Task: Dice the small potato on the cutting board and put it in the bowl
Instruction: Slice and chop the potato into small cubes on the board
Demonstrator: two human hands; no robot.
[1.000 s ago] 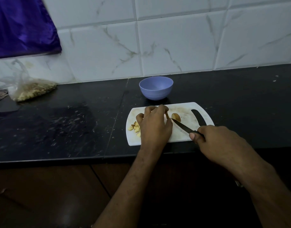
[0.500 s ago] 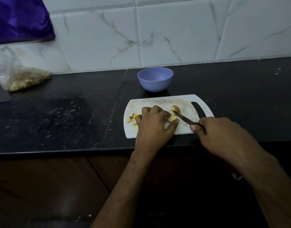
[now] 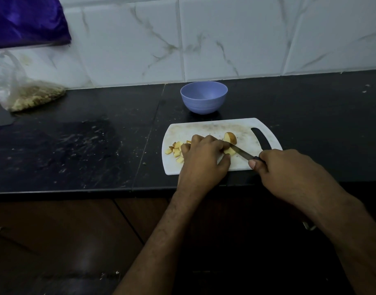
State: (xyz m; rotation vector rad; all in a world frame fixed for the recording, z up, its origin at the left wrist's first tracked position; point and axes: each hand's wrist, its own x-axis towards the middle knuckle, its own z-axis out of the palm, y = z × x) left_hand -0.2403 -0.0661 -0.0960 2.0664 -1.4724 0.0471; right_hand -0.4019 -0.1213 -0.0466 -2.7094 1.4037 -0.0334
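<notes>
1. At frame centre, on the board point(image 3: 206, 126), our left hand point(image 3: 204, 155) curls over a potato piece point(image 3: 229, 151), pinning it for cutting.
2. Our right hand point(image 3: 289, 169) grips the knife point(image 3: 241, 153), blade on the piece.
3. Dice point(image 3: 175, 151) wait left; the bowl point(image 3: 204, 96) above holds none.

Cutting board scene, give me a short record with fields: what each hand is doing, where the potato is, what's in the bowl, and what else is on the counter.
left hand: curled fingers hold a potato piece down on the cutting board
right hand: grips the knife, blade on that piece
uncut chunk: lies on the board just beyond the blade
diced pieces: small pile at the board's left end
bowl: purple, behind the board, no potato visible inside
counter: black, with a plastic bag at far left
</notes>
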